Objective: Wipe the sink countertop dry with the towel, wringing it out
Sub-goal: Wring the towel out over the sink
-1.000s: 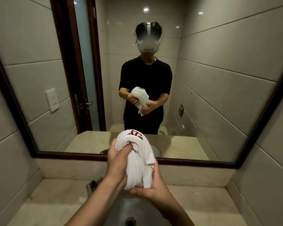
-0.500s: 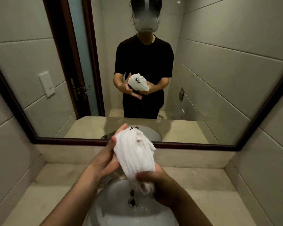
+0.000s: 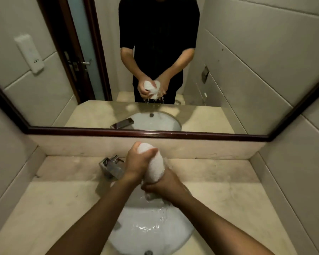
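A white towel [image 3: 155, 165] is bunched into a thick roll over the white sink basin [image 3: 179, 236]. My left hand [image 3: 137, 162] grips its upper end, fingers wrapped over the top. My right hand [image 3: 164, 186] grips the lower end, squeezing it. Water runs from the towel down into the basin. The beige stone countertop [image 3: 44, 208] spreads to both sides of the basin, with dull wet marks on it.
A chrome faucet [image 3: 110, 167] stands just left of my left hand at the back of the basin. A dark-framed mirror [image 3: 228, 70] covers the wall behind the backsplash and reflects a person. Tiled walls close in the counter left and right.
My view has tilted down. Both hands have lowered the towel toward the basin, and my left hand has closed over its top. Water now pours out of it.
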`<state>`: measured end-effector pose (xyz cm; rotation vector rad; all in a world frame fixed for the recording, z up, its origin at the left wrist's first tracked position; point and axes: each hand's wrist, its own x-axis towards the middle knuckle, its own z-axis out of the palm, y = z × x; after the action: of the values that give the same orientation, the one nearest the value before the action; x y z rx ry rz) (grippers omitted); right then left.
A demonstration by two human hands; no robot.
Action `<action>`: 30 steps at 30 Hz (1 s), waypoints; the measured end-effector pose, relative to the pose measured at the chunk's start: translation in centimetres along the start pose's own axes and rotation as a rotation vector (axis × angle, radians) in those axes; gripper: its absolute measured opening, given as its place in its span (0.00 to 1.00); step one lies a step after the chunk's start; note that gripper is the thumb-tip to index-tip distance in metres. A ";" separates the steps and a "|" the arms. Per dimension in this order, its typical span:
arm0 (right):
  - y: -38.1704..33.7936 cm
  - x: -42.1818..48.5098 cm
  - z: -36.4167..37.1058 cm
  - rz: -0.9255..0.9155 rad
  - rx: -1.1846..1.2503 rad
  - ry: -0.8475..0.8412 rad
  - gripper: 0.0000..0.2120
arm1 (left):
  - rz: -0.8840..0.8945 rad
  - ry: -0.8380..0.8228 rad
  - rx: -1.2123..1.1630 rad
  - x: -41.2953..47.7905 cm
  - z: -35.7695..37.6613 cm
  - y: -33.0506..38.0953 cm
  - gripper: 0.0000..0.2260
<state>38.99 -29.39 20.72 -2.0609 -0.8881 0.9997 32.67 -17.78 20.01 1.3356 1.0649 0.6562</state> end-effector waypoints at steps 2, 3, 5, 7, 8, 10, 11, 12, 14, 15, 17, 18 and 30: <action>0.9 1.1 2.1 0.067 -0.158 0.060 0.20 | 0.004 0.095 0.112 -0.3 0.7 -1.3 0.16; 1.6 1.5 2.9 0.075 -0.180 0.082 0.20 | 0.009 0.111 0.118 -0.5 0.9 -1.7 0.15; 2.7 1.6 3.7 0.066 -0.164 0.076 0.21 | 0.003 0.099 0.101 -0.6 0.8 -2.3 0.15; 2.7 0.6 3.2 0.050 -0.009 0.044 0.19 | -0.056 -0.001 0.061 -0.4 -0.1 -2.0 0.16; 2.5 -0.1 2.6 0.038 0.099 0.028 0.18 | -0.086 -0.083 0.002 -0.4 -0.9 -1.7 0.18; 2.2 -1.4 1.1 0.009 0.262 -0.065 0.19 | -0.135 -0.310 -0.177 -0.5 -3.0 -1.1 0.22; 1.9 -2.0 0.5 0.001 0.327 -0.139 0.19 | -0.146 -0.427 -0.282 -0.6 -4.2 -0.8 0.26; 1.7 -2.5 -0.1 0.000 0.404 -0.221 0.19 | -0.150 -0.526 -0.381 -0.6 -5.2 -0.7 0.31; 1.8 -3.3 -0.8 0.030 0.617 -0.419 0.21 | -0.131 -0.691 -0.478 -0.4 -6.6 -0.2 0.40; 1.9 -3.7 -0.9 0.054 0.721 -0.546 0.21 | -0.111 -0.793 -0.508 -0.5 -6.9 0.0 0.42; 2.4 -4.4 -0.5 0.079 0.854 -0.789 0.25 | -0.039 -1.056 -0.662 -1.2 -6.4 0.4 0.37; 2.8 -4.7 -0.2 0.072 0.896 -0.868 0.27 | -0.005 -1.145 -0.813 -1.8 -6.2 0.7 0.31; 3.3 -5.5 1.7 0.105 0.758 -0.524 0.27 | -0.041 -0.690 -0.216 -2.6 -6.2 -0.6 0.20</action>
<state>35.86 -35.10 19.38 -1.2288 -0.5103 1.6656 25.97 -17.39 20.57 1.2108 0.4453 0.2305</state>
